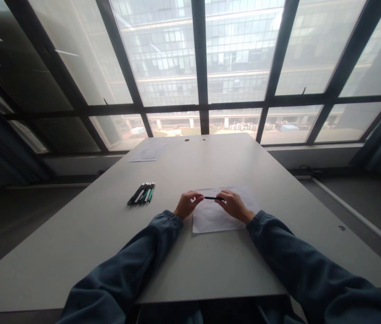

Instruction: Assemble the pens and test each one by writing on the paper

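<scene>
A dark pen (210,198) is held level between my two hands, above a white sheet of paper (217,218) on the table. My left hand (188,203) pinches the pen's left end with the fingertips. Its right end is gripped by the fingers of my right hand (233,205). Left of my hands, several black and green pens (141,194) lie side by side on the white table. The sheet lies partly beneath my right hand and wrist.
The white table (109,252) reaches toward the large windows. More paper (145,150) lies at its far left. Two small dark items sit near the far edge, and a small dark mark (342,228) shows at the right.
</scene>
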A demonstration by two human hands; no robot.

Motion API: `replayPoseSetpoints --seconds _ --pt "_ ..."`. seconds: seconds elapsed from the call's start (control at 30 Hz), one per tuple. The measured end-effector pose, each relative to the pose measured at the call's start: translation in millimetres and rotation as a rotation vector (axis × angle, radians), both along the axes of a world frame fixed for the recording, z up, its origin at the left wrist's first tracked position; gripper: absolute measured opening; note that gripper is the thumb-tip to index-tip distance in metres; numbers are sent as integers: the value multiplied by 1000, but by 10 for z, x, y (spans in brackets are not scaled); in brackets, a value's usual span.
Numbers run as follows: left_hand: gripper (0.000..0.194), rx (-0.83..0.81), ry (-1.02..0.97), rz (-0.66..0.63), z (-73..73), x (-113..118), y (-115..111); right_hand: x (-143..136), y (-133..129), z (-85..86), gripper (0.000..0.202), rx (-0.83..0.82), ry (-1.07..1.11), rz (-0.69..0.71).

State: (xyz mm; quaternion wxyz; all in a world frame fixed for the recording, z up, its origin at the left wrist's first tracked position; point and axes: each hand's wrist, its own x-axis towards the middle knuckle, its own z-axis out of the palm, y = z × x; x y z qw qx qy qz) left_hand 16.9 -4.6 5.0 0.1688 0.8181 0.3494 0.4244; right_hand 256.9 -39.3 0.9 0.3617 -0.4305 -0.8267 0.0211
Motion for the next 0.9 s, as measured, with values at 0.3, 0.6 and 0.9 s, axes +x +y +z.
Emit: replayPoseSetpoints --seconds 0.3,0.6,0.9 --pt "35 -42 44 -3 36 2 -18 -8 -3 7 8 18 -16 6" --pt "18 -21 -29 -36 22 -2 -26 -20 -34 43 12 -13 -40 11" --pt "11 -47 -23 -25 25 8 -41 -33 -26 25 13 -8 -42 35"
